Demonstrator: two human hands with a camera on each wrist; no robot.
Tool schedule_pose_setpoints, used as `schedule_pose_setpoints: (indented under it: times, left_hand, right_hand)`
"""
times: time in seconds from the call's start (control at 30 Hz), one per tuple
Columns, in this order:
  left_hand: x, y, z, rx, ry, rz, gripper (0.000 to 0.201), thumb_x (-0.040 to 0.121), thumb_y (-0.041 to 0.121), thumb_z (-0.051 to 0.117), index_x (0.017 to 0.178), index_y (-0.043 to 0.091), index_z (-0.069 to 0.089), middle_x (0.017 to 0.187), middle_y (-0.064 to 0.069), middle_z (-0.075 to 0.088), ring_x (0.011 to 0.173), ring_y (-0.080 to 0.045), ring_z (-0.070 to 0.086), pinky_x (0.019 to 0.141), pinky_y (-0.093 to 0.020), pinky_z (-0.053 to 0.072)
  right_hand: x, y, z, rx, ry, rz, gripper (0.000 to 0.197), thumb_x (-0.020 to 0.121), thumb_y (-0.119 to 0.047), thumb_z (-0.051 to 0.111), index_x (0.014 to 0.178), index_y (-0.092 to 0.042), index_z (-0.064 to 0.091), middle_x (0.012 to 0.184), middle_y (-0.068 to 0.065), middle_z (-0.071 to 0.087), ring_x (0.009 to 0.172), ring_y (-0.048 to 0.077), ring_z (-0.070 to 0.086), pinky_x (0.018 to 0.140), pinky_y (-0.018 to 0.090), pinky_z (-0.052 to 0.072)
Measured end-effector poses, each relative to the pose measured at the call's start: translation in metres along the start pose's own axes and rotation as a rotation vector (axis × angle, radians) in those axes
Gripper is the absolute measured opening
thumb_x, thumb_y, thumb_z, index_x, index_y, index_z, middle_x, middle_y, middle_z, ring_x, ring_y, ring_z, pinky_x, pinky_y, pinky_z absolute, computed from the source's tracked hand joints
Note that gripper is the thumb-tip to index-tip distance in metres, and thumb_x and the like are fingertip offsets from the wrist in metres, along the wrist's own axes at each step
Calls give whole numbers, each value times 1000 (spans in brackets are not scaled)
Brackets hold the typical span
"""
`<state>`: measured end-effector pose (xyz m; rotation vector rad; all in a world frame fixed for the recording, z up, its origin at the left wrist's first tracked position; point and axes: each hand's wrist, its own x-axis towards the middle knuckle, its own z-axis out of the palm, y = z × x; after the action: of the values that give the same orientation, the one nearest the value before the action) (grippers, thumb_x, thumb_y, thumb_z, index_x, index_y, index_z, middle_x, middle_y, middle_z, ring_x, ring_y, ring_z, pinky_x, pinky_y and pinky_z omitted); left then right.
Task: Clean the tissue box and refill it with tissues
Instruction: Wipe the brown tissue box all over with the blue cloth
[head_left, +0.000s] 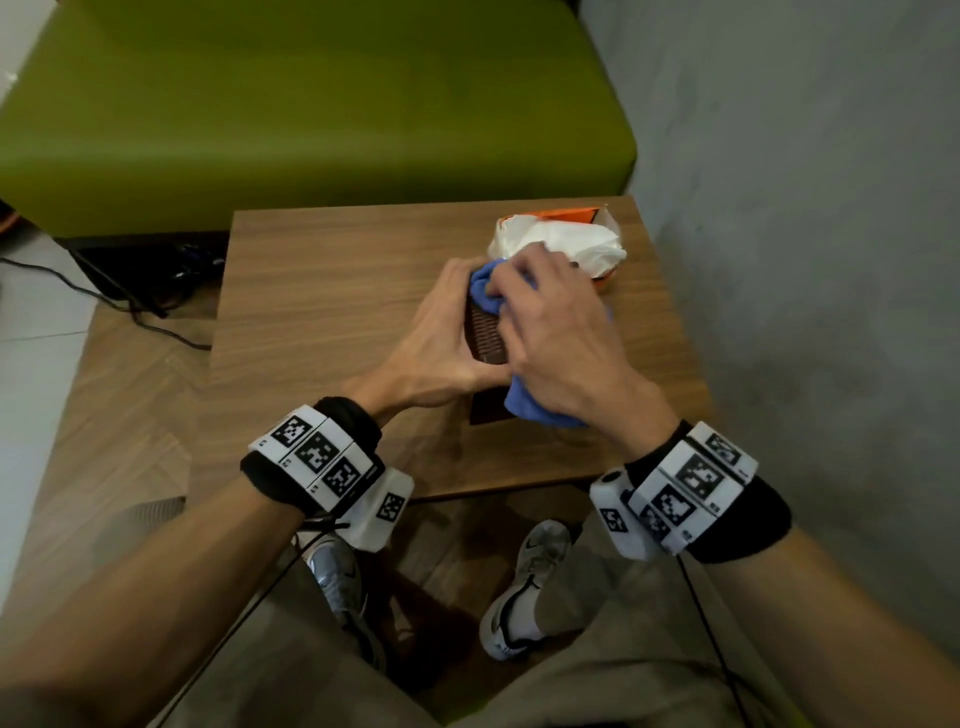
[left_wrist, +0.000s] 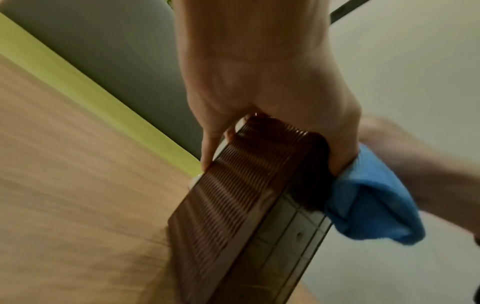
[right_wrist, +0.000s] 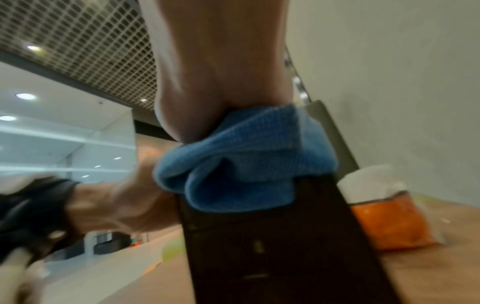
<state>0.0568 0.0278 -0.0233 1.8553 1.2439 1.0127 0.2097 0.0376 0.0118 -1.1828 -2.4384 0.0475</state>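
Note:
A brown ribbed tissue box (head_left: 485, 338) stands tipped on its long side on the wooden table (head_left: 322, 291). My left hand (head_left: 441, 332) grips it from above, thumb on one face and fingers on the other; the left wrist view shows the ribbed face (left_wrist: 228, 197). In my right hand (head_left: 556, 322) is a bunched blue cloth (head_left: 535, 408), pressed against the box's right face. In the right wrist view the cloth (right_wrist: 241, 164) lies over the top of the dark box (right_wrist: 280, 246). An orange tissue pack (head_left: 561, 244), white tissues bulging out, lies just behind the hands.
A green sofa (head_left: 311, 104) stands behind the table and a grey wall (head_left: 805, 208) runs along its right side. Black cables (head_left: 130, 301) trail on the floor at the left. My knees and shoes (head_left: 524, 587) are under the near table edge.

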Motion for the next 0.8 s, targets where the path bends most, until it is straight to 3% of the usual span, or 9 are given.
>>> schedule_pose_setpoints:
  times: [0.13,0.23,0.33,0.4,0.5,0.6,0.67,0.8]
  left_hand:
    - [-3,-3,1,-14,3,-28,83,63,38,80,132,10,43,126,-8,50,114,-18,54,95,-44,48]
    - [-6,-4,2,-9,22,-69,103,59,45,84,143,16,31,132,1,47,119,-15,52,99,-43,49]
    - [-6,1,4,-14,21,-101,120,58,46,84,151,17,15,128,18,41,118,-9,50,103,-29,45]
    - [-6,0,6,-24,11,-94,120,60,37,83,153,14,10,133,16,42,120,-4,48,104,-21,41]
    - [-10,-3,4,-29,25,-93,118,61,36,81,152,14,10,135,4,49,123,-9,52,107,-29,42]
    - [-12,-4,4,-27,39,-98,121,57,46,85,151,18,14,133,3,44,122,-14,52,105,-40,45]
    - [-9,-2,7,-11,39,-92,120,56,48,84,151,18,17,131,3,41,119,-15,51,103,-41,47]
    - [-4,1,13,-38,35,-51,111,60,45,76,150,10,20,141,13,36,127,3,42,108,-23,39]
  right_hand:
    - [2,-5,-3,38,-101,-71,16,88,-16,52,104,-14,54,109,5,53,96,18,46,82,32,35]
    - [-1,21,-12,44,-47,63,14,87,-20,43,98,-16,53,104,5,53,94,22,45,80,41,40]
    - [-1,14,-10,-50,-27,93,21,85,-22,41,100,-14,52,104,6,54,93,25,46,78,45,42]
    - [-1,-6,-3,-90,-72,7,21,86,-22,45,104,-14,52,108,6,54,95,25,47,79,41,41]
    - [0,-12,-3,-30,-134,-60,17,89,-23,44,102,-16,52,111,4,53,96,21,45,80,36,37]
    - [-2,20,-12,12,-82,69,23,86,-26,34,100,-17,51,107,6,52,94,23,45,80,41,41]
    - [-4,30,-14,1,-21,152,25,85,-25,34,99,-14,52,105,8,53,92,26,47,77,44,41]
    - [-3,-6,-1,-123,-64,-2,22,84,-21,49,103,-13,53,109,8,56,97,27,49,79,41,39]
